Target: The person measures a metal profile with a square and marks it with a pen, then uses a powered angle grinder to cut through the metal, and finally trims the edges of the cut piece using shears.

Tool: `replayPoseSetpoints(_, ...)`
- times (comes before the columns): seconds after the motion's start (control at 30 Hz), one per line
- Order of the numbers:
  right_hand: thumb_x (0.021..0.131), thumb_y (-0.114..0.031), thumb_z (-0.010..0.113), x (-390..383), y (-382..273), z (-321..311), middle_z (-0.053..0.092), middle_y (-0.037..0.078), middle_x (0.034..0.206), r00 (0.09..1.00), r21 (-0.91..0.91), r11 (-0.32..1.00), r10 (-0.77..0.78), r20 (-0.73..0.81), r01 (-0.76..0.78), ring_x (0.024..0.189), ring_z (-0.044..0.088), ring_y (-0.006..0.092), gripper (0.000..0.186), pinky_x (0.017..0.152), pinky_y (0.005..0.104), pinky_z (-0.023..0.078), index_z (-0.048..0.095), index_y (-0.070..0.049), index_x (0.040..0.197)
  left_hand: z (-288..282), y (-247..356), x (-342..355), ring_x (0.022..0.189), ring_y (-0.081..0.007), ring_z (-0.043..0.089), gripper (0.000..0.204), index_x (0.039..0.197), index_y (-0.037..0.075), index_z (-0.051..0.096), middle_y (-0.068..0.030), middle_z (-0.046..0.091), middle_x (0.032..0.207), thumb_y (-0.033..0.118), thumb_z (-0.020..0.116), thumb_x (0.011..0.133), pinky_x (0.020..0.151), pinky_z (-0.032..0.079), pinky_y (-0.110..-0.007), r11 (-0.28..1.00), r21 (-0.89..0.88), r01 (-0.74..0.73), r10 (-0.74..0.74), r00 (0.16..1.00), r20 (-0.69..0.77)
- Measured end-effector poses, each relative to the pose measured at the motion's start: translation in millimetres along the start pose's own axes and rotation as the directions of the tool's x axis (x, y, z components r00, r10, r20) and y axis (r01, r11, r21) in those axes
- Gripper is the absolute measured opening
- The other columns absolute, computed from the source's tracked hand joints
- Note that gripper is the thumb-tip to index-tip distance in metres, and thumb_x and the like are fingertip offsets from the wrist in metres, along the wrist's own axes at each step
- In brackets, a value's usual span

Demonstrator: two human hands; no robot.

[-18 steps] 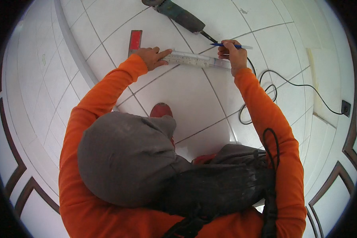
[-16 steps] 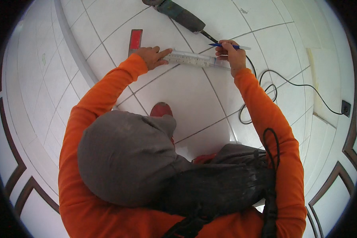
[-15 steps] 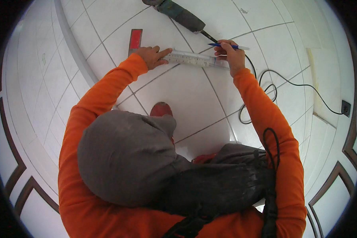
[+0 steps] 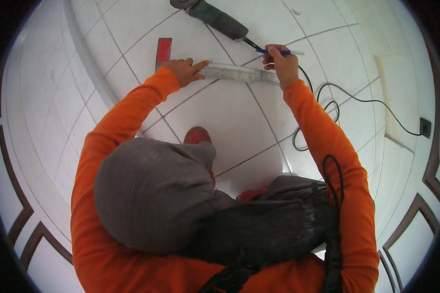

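Orange-sleeved left arm (image 4: 122, 115) stretched forward and inward, bare left hand (image 4: 183, 73) palm down, index finger (image 4: 201, 65) extended, orange-sleeved right arm (image 4: 327, 137) stretched forward, bare right hand (image 4: 284, 64) curled in a pinch

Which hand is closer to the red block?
Left. The left hand is on the clear ruler, just beside the red block. The right hand, holding a blue pen, is farther away, near the ruler's other end.

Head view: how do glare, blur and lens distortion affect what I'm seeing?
In the head view, dark-framed panels bow at the rim and the corners go black; the white floor tiles carry a soft sheen; the try square's blade looks washed out, its markings too blurred to read.
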State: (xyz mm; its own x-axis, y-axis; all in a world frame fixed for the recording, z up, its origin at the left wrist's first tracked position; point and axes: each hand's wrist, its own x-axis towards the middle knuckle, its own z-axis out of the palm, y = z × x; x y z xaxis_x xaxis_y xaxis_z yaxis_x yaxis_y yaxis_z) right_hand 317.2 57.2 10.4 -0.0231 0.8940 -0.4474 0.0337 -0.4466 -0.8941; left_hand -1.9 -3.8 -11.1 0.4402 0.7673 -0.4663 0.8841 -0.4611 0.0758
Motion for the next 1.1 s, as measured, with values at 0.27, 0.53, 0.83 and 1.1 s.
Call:
replayPoseSetpoints(0.27,0.094,-0.019,0.063,3.8,3.8,-9.7,0.070,0.009,0.082,0.999,-0.006,1.000,-0.025,-0.044,0.024,0.065,0.065,0.0154,0.022,0.057,0.0284,0.054,0.067,0.001,0.103,-2.7,-0.3,1.0,0.086,-0.0327,0.067,0.059,0.155,0.035,0.030,-0.0132,0.061,0.103,0.056,0.042,0.101,0.072,0.055,-0.045,0.999,0.029,-0.028,0.029,0.999,-0.016)
replayPoseSetpoints(0.53,0.093,-0.019,0.062,0.7,-2.2,-13.2,0.070,0.009,0.084,1.000,-0.078,0.997,-0.001,-0.015,0.000,0.066,0.065,0.0148,0.025,0.058,0.0274,0.053,0.068,0.001,0.107,3.5,-3.5,1.4,0.088,-0.0331,0.067,0.059,0.154,0.034,0.033,-0.0135,0.062,0.101,0.056,0.044,0.100,0.073,0.055,-0.045,0.999,0.030,-0.035,0.037,0.998,-0.044)
replayPoseSetpoints(0.83,0.093,-0.017,0.060,4.0,-8.8,-10.9,0.071,0.009,0.084,0.999,0.034,0.999,-0.027,-0.019,0.028,0.068,0.066,0.0153,0.024,0.059,0.0280,0.055,0.069,0.000,0.107,-0.4,-2.2,0.8,0.089,-0.0329,0.066,0.059,0.154,0.034,0.033,-0.0139,0.061,0.102,0.056,0.044,0.100,0.074,0.055,-0.045,0.999,0.019,-0.028,0.029,0.999,-0.027)
replayPoseSetpoints(1.1,0.092,-0.017,0.061,9.4,-7.7,-35.8,0.071,0.010,0.082,0.988,0.046,0.997,-0.053,-0.142,0.060,0.064,0.065,0.0161,0.021,0.054,0.0290,0.054,0.069,0.000,0.101,1.0,-3.1,2.1,0.089,-0.0328,0.066,0.059,0.154,0.035,0.031,-0.0143,0.061,0.101,0.057,0.043,0.101,0.075,0.055,-0.046,1.000,-0.009,-0.016,0.016,1.000,0.005)
